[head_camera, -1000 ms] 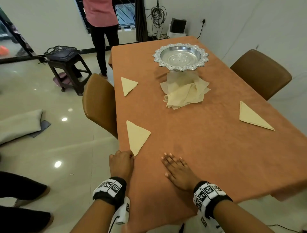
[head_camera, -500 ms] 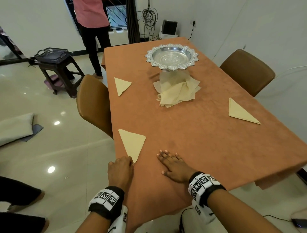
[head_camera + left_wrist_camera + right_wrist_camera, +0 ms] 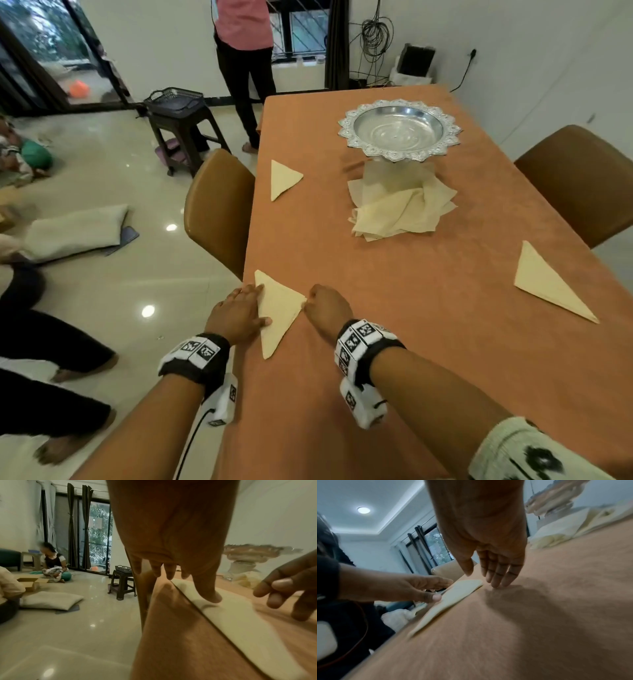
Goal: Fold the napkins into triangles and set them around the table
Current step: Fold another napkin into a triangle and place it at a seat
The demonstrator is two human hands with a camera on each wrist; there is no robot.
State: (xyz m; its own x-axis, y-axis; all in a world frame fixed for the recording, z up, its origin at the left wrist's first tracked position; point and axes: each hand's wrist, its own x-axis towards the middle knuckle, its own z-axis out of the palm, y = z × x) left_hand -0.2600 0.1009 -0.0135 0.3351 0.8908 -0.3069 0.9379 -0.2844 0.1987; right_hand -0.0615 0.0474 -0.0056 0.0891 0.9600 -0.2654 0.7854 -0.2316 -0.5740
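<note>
A cream triangle napkin (image 3: 279,308) lies near the left edge of the orange-clothed table (image 3: 428,325). My left hand (image 3: 239,311) lies flat along its left side, and the thumb (image 3: 212,596) presses on the napkin (image 3: 240,622). My right hand (image 3: 325,306) has straight fingers (image 3: 500,573) that touch the cloth at the napkin's right corner (image 3: 467,586). Two more folded triangles lie at the far left (image 3: 282,178) and at the right (image 3: 548,289). A pile of unfolded napkins (image 3: 400,210) sits in front of a silver footed bowl (image 3: 399,128).
Brown chairs stand at the table's left side (image 3: 219,212) and right side (image 3: 575,181). A person in a pink top (image 3: 243,51) stands past the far left corner, beside a dark stool with a basket (image 3: 178,116). A pillow (image 3: 75,229) and seated people occupy the floor on the left.
Both hands moved forward from the near table edge to the nearest triangle. The left now lies along its left side, and the right reached its right corner. My view came closer.
</note>
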